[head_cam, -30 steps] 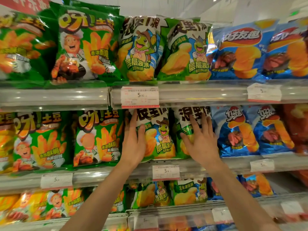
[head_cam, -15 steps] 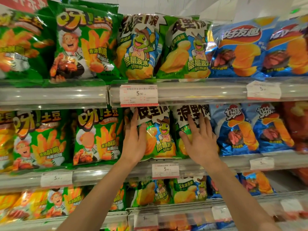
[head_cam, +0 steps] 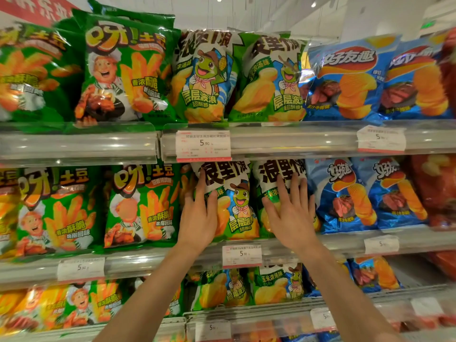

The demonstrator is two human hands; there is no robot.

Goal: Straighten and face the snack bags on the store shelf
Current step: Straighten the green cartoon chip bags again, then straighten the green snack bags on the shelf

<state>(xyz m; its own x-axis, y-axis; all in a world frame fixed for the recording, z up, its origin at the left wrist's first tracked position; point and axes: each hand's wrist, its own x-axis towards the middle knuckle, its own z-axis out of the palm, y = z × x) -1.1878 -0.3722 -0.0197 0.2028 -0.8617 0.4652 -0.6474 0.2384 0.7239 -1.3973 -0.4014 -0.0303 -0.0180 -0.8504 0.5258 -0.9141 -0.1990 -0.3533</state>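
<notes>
Left hand [head_cam: 198,218] and right hand [head_cam: 292,213] press two frog bags [head_cam: 237,206] flat.

Left hand [head_cam: 197,215] and right hand [head_cam: 291,213] raised, fingers seemingly straight.

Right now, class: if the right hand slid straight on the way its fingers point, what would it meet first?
The right hand lies flat on a frog bag, fingers pointing up. Going on, it would probably meet the clear shelf rail above; depth is unclear.

I see the middle shelf [head_cam: 345,239] carrying upright green frog bags [head_cam: 237,203], green fries bags [head_cam: 143,206], blue chip bags [head_cam: 343,193].
</notes>
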